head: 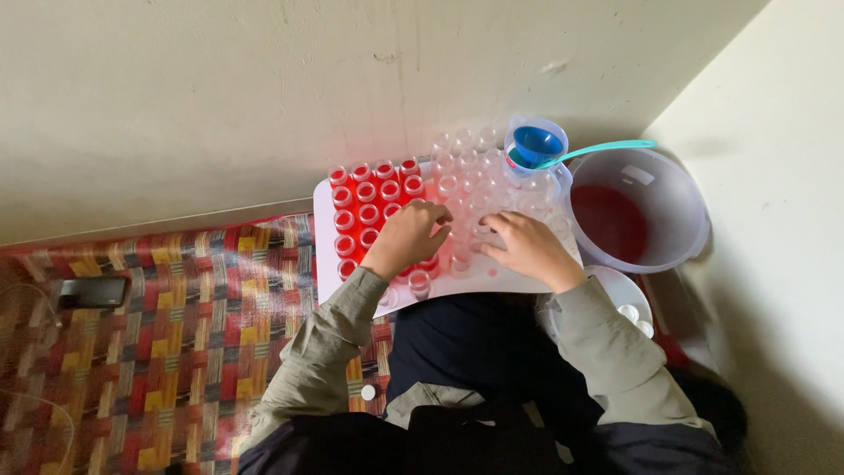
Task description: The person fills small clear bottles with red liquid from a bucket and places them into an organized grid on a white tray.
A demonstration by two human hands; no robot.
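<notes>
A white tray (324,255) rests on my lap, packed with small clear bottles. Those on the left are filled with red liquid (367,192); the empty clear ones (470,171) stand to the right and back. My left hand (406,236) rests over the filled bottles near the tray's middle, fingers curled on one. My right hand (527,246) lies on the bottles beside it, fingers bent over them. What each hand grips is hidden by the fingers.
A clear jug with a blue funnel (536,145) stands at the tray's back right. A bucket of red liquid (635,211) with a teal ladle (607,148) sits by the wall. White caps in a bowl (629,310) lie near my right elbow. A dark phone (92,291) lies on the patterned mat.
</notes>
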